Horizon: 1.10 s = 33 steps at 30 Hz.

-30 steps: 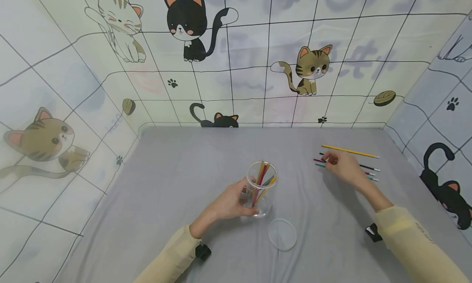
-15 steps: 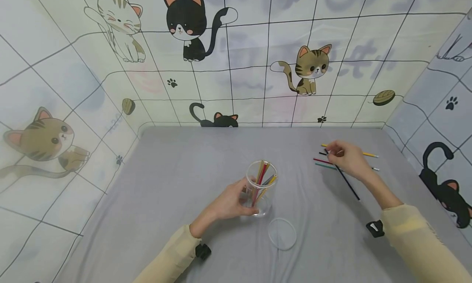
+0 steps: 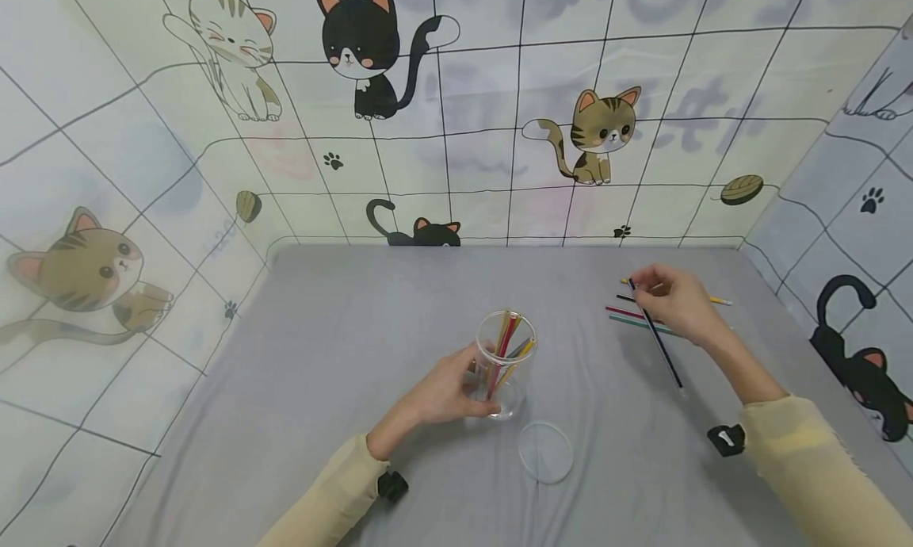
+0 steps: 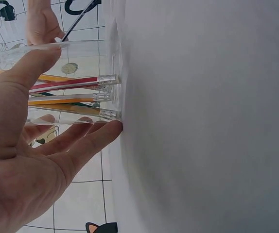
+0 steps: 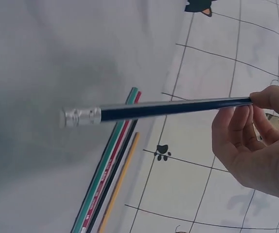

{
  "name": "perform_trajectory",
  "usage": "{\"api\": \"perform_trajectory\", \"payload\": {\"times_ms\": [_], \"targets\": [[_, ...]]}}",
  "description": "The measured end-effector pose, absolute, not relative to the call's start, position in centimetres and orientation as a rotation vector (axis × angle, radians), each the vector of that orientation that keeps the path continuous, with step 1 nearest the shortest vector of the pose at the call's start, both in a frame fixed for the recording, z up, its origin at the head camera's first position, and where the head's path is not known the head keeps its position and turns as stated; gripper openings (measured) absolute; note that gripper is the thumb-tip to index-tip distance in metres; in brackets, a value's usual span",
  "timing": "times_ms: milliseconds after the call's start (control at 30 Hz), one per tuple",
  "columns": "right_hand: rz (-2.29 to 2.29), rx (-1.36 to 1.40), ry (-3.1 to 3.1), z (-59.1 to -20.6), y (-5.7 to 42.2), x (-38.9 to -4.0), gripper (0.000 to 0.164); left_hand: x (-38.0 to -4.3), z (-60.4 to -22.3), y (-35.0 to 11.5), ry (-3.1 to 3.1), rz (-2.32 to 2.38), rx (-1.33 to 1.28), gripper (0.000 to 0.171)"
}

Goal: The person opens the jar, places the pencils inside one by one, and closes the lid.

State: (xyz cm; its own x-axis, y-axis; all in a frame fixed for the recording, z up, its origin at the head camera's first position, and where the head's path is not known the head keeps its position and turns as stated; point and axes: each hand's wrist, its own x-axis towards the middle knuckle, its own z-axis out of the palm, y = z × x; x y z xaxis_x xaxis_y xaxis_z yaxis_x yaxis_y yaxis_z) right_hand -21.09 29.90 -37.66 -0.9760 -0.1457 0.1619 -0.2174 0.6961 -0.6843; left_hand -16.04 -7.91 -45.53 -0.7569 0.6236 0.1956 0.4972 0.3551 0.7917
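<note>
My left hand (image 3: 445, 390) grips a clear cylindrical jar (image 3: 523, 382) that stands upright on the table, fingers and thumb round its side. Several pencils (image 4: 76, 85) lean inside; the left wrist view shows their eraser ends at the jar's bottom. Over at the right, my right hand (image 3: 676, 303) pinches a dark blue pencil (image 5: 178, 107) near one end between thumb and fingers. That pencil slants down above the table, its metal ferrule and pale eraser at the lower end. Beneath it lie a green pencil (image 5: 103, 170), a red pencil (image 5: 99, 194), a black pencil (image 5: 111, 181) and a yellow pencil (image 5: 120, 183).
A clear round lid (image 3: 546, 453) lies flat in front of the jar. Grey cloth covers the table (image 3: 342, 317). Cat-printed wall sheets (image 3: 485, 158) stand at the back and on both sides.
My right hand has picked the dark blue pencil up from the group on the table and tilted it, eraser end downward. The left hand and the jar have stayed put.
</note>
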Motion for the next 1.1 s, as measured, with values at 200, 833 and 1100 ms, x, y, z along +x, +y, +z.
{"api": "perform_trajectory", "payload": {"times_ms": [200, 833, 1100], "targets": [[1.262, 0.318, -2.771, -36.2, 29.2, -20.6, 0.023, -16.1, -45.6, -7.9, 2.466, 1.369, 1.024, 0.056], [1.434, 0.294, -2.708, -31.9, 26.6, -18.8, 0.028, -16.0, -45.5, -7.9, 2.468, 1.368, 1.027, 0.057], [1.539, 0.331, -2.636, -30.8, 25.6, -18.4, 0.028, -16.0, -45.6, -7.9, 2.469, 1.365, 1.022, 0.058]]}}
